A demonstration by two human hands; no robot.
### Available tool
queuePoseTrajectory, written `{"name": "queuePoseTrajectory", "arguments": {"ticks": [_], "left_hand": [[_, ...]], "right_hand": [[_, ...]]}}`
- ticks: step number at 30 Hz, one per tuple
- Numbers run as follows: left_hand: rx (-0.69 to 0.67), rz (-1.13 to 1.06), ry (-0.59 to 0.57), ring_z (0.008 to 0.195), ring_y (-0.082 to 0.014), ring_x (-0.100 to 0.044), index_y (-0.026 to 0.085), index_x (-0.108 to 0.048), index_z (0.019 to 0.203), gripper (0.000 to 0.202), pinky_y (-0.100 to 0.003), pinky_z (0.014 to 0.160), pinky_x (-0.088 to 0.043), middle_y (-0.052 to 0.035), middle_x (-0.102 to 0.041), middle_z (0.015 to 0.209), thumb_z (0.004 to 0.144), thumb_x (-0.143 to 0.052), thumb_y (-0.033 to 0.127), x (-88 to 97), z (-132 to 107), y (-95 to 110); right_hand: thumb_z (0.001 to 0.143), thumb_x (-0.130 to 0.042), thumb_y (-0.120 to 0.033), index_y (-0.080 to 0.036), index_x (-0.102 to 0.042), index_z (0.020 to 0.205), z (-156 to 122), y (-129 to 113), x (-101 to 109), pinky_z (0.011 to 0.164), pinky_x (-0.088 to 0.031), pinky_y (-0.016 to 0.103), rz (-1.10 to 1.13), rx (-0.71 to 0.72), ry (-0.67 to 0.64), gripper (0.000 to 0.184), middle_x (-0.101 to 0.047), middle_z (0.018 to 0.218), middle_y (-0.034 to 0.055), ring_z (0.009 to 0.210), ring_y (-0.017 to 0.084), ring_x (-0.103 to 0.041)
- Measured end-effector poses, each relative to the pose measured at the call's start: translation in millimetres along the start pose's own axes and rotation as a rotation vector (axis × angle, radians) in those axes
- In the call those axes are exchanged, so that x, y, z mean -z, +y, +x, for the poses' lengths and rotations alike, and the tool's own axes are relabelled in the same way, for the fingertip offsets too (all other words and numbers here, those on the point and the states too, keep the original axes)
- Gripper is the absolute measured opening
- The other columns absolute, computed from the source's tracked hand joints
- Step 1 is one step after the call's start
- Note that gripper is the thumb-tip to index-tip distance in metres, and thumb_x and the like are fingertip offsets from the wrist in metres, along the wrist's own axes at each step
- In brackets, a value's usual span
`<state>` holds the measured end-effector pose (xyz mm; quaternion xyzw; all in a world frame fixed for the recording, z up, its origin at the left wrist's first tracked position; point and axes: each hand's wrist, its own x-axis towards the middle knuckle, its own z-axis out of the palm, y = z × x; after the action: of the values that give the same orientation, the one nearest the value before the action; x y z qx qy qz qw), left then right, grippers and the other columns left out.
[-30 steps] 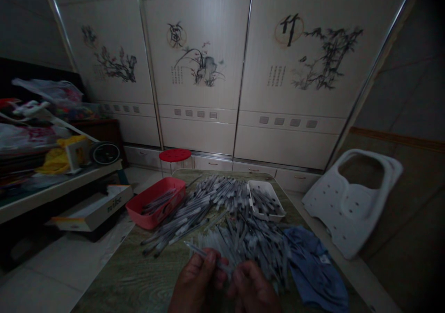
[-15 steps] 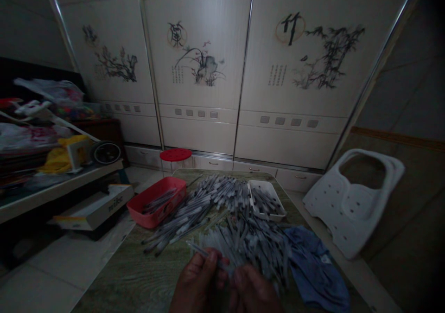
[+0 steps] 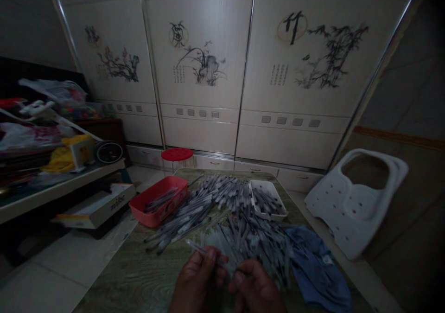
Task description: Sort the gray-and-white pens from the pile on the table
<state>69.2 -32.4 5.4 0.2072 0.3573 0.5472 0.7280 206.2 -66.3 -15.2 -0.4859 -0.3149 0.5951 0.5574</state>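
Shifted slightly rightward, the right hand pinches fingertips together, contents unclear; the left hand clamps a slim translucent plastic tube between the green wood-grained surface's side edges.

Open tabletop left of left hand; heaped pen-like sticks block front, blue cloth right

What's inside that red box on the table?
The red box holds a loose bundle of slim, greyish sticks, apparently pen parts. Its near wall and the bundle hide some of the bottom, so anything underneath can't be seen.
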Motion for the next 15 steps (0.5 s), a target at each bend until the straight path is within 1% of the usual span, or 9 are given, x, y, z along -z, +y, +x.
{"name": "queuePoseTrajectory", "arguments": {"ticks": [2, 4, 5, 7, 9, 11, 13, 15], "left_hand": [[-0.005, 0.018, 0.006, 0.056, -0.0096, -0.057, 0.017, -0.072, 0.088, 0.046, -0.024, 0.058, -0.047, -0.0034, -0.075, 0.078, 0.067, -0.097, 0.050, 0.1, -1, 3], [-0.019, 0.032, 0.011, 0.057, -0.0092, -0.057, 0.017, -0.073, 0.089, 0.047, -0.023, 0.058, -0.047, -0.0036, -0.075, 0.079, 0.068, -0.096, 0.051, -1.1, -3, 6], [-0.021, 0.034, 0.012, 0.057, -0.0093, -0.057, 0.017, -0.073, 0.089, 0.047, -0.023, 0.057, -0.047, -0.0035, -0.075, 0.080, 0.067, -0.096, 0.051, -1.8, -4, 7], [-0.014, 0.025, 0.012, 0.056, -0.0097, -0.058, 0.017, -0.073, 0.089, 0.047, -0.024, 0.056, -0.048, -0.0028, -0.075, 0.079, 0.067, -0.096, 0.051, -2.8, -4, 7], [-0.014, 0.046, 0.008, 0.056, -0.0097, -0.058, 0.017, -0.073, 0.090, 0.046, -0.023, 0.057, -0.049, -0.0030, -0.075, 0.080, 0.069, -0.095, 0.051, -2.3, -3, 7], [-0.044, 0.096, 0.029, 0.058, -0.0088, -0.059, 0.016, -0.073, 0.092, 0.046, -0.021, 0.057, -0.048, -0.0041, -0.077, 0.082, 0.071, -0.094, 0.052, 0.0, -1, 8], [-0.089, 0.120, 0.077, 0.060, -0.0084, -0.060, 0.016, -0.073, 0.095, 0.047, -0.019, 0.057, -0.048, -0.0050, -0.078, 0.085, 0.073, -0.092, 0.052, 3.8, 1, 13], [-0.137, 0.093, 0.145, 0.063, -0.0086, -0.062, 0.017, -0.073, 0.098, 0.047, -0.018, 0.059, -0.049, -0.0032, -0.077, 0.085, 0.072, -0.094, 0.049, 8.4, 3, 21]], "right_hand": [[0.070, -0.088, -0.061, -0.020, -0.059, 0.085, 1, -2, 1, 0.042, -0.029, 0.016, 0.105, -0.063, -0.046, 0.052, -0.074, 0.065, -0.0024, 0.038, 0.006, -0.054], [0.069, -0.088, -0.051, -0.020, -0.058, 0.084, 2, -3, 0, 0.042, -0.031, 0.017, 0.212, -0.119, -0.076, 0.046, -0.075, 0.066, -0.0008, 0.040, 0.007, -0.058], [0.068, -0.088, -0.049, -0.020, -0.059, 0.086, 2, -3, 0, 0.042, -0.032, 0.018, 0.259, -0.139, -0.085, 0.045, -0.076, 0.069, 0.0000, 0.040, 0.008, -0.059], [0.069, -0.085, -0.054, -0.020, -0.060, 0.090, 2, -2, -2, 0.042, -0.032, 0.018, 0.275, -0.145, -0.094, 0.047, -0.076, 0.074, 0.0003, 0.040, 0.007, -0.058], [0.073, -0.081, -0.062, -0.019, -0.062, 0.090, 2, -2, -1, 0.042, -0.028, 0.018, 0.141, -0.113, -0.107, 0.050, -0.072, 0.067, -0.0017, 0.039, 0.006, -0.051], [0.079, -0.075, -0.066, -0.020, -0.061, 0.085, 2, -5, 3, 0.042, -0.023, 0.018, -0.066, -0.081, -0.118, 0.049, -0.062, 0.056, -0.0058, 0.038, 0.004, -0.040], [0.082, -0.072, -0.062, -0.021, -0.061, 0.081, 3, -12, 13, 0.043, -0.020, 0.019, -0.233, -0.070, -0.096, 0.043, -0.055, 0.052, -0.0082, 0.041, 0.006, -0.035], [0.084, -0.069, -0.057, -0.022, -0.060, 0.079, 6, -22, 29, 0.044, -0.021, 0.020, -0.337, -0.068, -0.047, 0.037, -0.052, 0.052, -0.0084, 0.042, 0.007, -0.035]]}}
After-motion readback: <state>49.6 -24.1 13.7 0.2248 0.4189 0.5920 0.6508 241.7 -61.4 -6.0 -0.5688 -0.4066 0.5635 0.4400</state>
